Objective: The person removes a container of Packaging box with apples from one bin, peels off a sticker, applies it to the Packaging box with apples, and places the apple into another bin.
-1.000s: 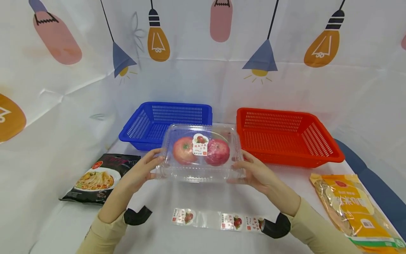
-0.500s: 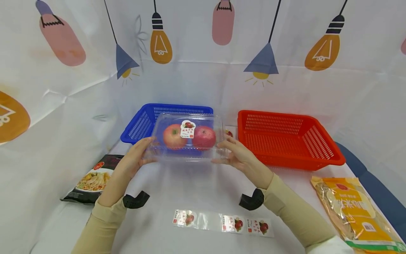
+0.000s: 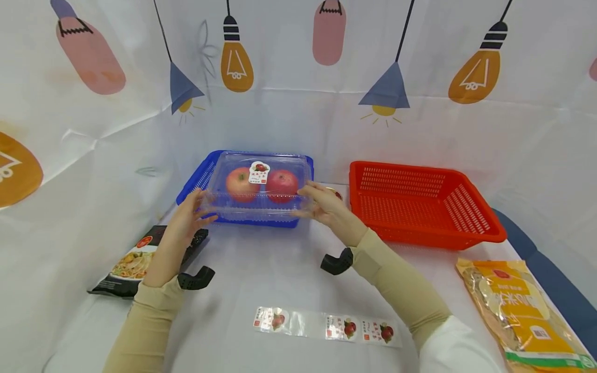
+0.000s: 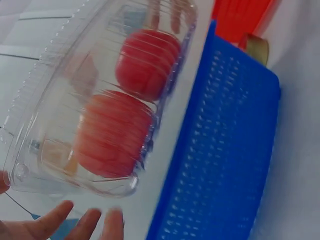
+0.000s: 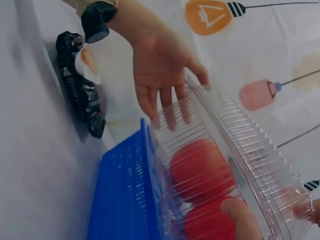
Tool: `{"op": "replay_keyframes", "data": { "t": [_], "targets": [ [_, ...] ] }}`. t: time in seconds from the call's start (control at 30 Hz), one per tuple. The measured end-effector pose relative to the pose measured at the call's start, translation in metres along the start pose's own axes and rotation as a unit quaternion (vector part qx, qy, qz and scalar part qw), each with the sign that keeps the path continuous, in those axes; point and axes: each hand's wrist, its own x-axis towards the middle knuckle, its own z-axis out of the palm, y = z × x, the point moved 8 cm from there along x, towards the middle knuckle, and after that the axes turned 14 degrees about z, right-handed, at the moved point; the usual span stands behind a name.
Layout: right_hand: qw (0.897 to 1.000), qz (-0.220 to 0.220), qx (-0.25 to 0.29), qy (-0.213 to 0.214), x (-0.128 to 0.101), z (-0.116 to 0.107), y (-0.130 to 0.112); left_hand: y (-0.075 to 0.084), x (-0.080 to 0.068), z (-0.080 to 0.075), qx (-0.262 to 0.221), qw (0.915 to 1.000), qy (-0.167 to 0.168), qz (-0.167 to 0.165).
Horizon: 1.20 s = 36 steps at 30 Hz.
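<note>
A clear plastic clamshell box holds two red apples and bears a white apple sticker on its lid. It hangs over the blue basket, covering most of that basket in the head view. My left hand holds the box's left end, thumb at the rim and fingers beneath, as the right wrist view shows. At the other end my right hand grips it between thumb and fingers. In the right wrist view the box is raised above the basket's rim.
A red basket stands to the right of the blue one, with a roll of tape between them. A black noodle packet lies left, a yellow food bag right. Near the front lies a strip of apple stickers.
Both hands have carried the box of apples away from me and to the left, until it is over the blue basket. The baskets, packets and sticker strip have stayed put.
</note>
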Motion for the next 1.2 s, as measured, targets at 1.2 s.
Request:
{"op": "replay_keyframes", "data": {
  "t": [1.2],
  "targets": [
    [0.998,-0.059,-0.030,0.004,0.099,0.044,-0.006,-0.076,0.023,-0.070,0.005,0.9610,0.274,-0.039]
  ]
}}
